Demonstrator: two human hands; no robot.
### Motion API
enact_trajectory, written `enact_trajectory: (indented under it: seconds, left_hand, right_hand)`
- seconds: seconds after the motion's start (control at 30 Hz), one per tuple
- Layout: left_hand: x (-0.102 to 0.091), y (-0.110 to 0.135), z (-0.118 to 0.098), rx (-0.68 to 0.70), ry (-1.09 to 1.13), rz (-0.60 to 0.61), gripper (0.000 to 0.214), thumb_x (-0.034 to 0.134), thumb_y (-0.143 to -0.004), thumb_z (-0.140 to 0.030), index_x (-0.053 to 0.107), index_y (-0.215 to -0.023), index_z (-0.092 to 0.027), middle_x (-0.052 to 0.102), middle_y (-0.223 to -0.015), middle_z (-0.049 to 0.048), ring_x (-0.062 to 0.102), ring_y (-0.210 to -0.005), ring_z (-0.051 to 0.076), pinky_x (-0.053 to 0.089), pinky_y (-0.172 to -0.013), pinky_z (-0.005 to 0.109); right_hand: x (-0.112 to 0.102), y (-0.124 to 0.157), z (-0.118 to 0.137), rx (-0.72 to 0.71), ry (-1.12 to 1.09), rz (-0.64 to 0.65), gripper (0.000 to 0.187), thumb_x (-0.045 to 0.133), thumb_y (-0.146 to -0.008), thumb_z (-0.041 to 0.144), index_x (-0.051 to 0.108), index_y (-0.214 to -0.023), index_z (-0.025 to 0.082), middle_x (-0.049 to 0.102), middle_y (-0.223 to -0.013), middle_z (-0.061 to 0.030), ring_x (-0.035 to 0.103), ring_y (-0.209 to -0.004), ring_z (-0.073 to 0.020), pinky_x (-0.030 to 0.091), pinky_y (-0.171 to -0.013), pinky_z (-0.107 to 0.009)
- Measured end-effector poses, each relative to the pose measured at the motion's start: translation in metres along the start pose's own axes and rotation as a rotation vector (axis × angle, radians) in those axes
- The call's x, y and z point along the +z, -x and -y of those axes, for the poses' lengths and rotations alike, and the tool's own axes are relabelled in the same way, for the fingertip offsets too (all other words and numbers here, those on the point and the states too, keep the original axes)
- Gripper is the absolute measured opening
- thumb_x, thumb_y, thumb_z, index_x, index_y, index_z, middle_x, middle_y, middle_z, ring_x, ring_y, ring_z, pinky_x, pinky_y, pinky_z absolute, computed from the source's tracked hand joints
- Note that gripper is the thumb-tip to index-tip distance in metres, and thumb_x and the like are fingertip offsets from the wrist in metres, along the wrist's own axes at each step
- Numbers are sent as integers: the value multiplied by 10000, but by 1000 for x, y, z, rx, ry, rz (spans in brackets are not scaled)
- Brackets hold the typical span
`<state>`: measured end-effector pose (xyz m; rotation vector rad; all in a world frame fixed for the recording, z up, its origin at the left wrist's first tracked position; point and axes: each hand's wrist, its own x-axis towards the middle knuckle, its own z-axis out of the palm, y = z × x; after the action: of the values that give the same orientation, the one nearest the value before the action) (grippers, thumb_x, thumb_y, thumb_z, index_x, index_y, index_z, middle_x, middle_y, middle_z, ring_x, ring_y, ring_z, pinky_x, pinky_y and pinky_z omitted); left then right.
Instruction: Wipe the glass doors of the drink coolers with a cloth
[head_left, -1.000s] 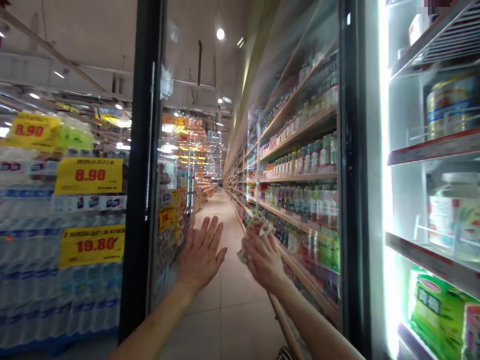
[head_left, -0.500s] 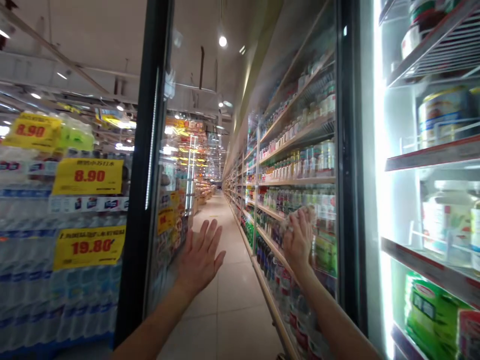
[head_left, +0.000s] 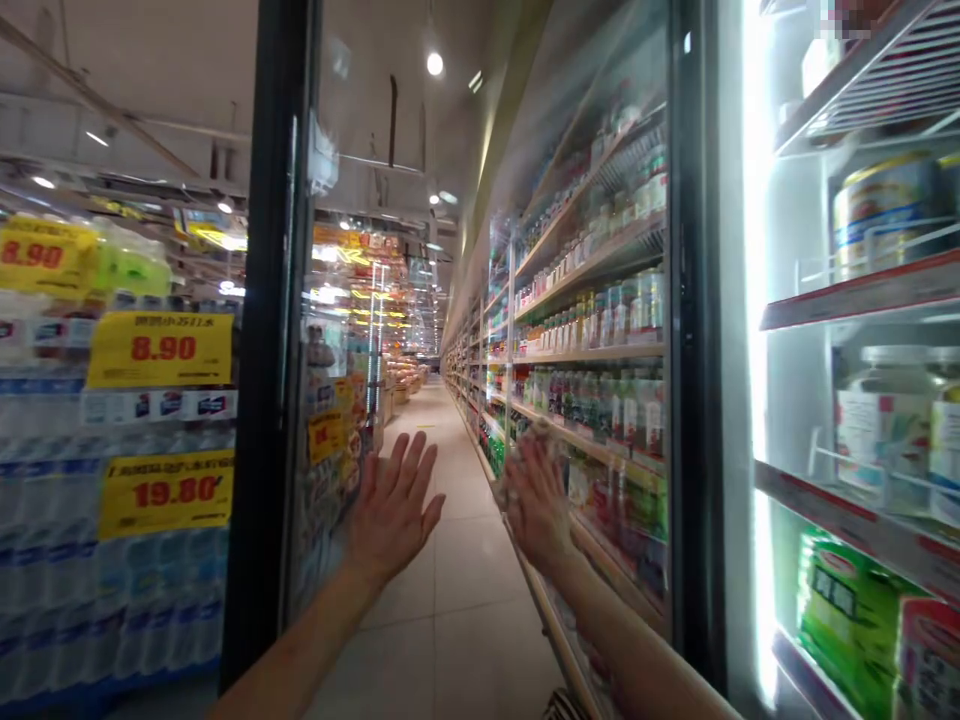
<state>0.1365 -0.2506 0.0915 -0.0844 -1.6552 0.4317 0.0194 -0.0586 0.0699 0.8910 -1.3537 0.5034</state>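
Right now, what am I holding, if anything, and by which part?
Your right hand holds a cloth; its blurred edge shows, but the held part is hidden beneath the hand. Your left hand holds nothing.

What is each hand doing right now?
Left hand: open, fingers spread against the glass door.
Right hand: holding a blurred, pale cloth against the glass.

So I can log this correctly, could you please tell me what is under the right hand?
Edges of a pale, blurred cloth show around the right hand, before the glass door. The hand covers the rest, so the cloth's full shape cannot be seen.
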Motion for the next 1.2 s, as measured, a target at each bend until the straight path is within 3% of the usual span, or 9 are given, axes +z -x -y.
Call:
enact_trajectory:
  seconds: [0.1,0.2,0.27,0.47,0.6,0.73,0.87,0.97,1.2]
  left_hand:
    - [0,0,0,0,-2,0,587,428,-868,-416,315,-1387,-167,432,-1377,107,287,-1342,241,97,-1123,467]
    - [-4,0,0,2,9,-14,551,448,-862,-388,363,-1358,-165,450,-1365,116,294,-1339,241,112,-1121,471]
    - [-10,-3,-2,11,50,-46,513,470,-854,-355,401,-1327,-170,452,-1363,123,291,-1340,247,140,-1114,483]
    - [-18,-29,-21,136,255,-47,407,383,-859,-141,441,-1262,-145,518,-1305,93,379,-1284,143,282,-1082,350]
    - [-9,-38,-33,203,222,-10,338,436,-881,-271,506,-1205,-204,578,-1242,19,452,-1211,135,171,-1129,357]
    - [-3,-42,-41,185,134,-79,283,458,-874,-294,559,-1123,-204,615,-1170,33,487,-1168,173,50,-1142,447]
    - [1,-51,-56,263,119,-140,304,424,-883,-226,537,-1159,-171,593,-1198,62,461,-1205,187,189,-1121,419]
    - [5,-57,-67,342,168,-88,333,386,-881,-190,524,-1176,-119,548,-1264,90,450,-1222,187,331,-1053,331]
    - [8,-59,-77,193,313,71,509,430,-839,-427,504,-1197,-74,549,-1238,137,454,-1197,242,363,-1028,391]
  right_hand:
    - [0,-1,8,-127,-61,61,501,432,-811,168,416,-1309,208,450,-1370,-96,318,-1325,-240,298,-1059,-479]
    - [6,-12,9,77,-86,-126,553,413,-831,180,300,-1372,188,363,-1421,-141,297,-1338,-259,329,-1030,-509]
    - [12,-24,14,109,-126,-175,594,430,-836,207,235,-1396,180,317,-1443,-155,286,-1344,-264,346,-1021,-508]
    - [26,-37,37,-81,-174,-109,683,457,-843,278,128,-1421,119,405,-1377,-186,290,-1345,-233,302,-1056,-490]
    - [11,-23,13,-108,-57,-100,763,500,-826,408,131,-1425,112,386,-1387,-201,257,-1358,-254,188,-1087,-541]
    - [-6,-15,-28,-44,1,-52,707,459,-848,400,146,-1433,155,276,-1459,-180,222,-1370,-272,201,-1073,-546]
    - [0,-17,-39,42,124,-68,610,379,-886,288,142,-1442,202,289,-1464,-140,190,-1382,-252,168,-1088,-528]
    - [9,-15,-34,5,165,-46,606,372,-881,236,147,-1444,218,344,-1442,-121,211,-1376,-242,159,-1100,-503]
    - [2,-21,-49,225,194,-181,532,327,-885,252,266,-1410,192,310,-1452,-153,259,-1356,-271,251,-1047,-531]
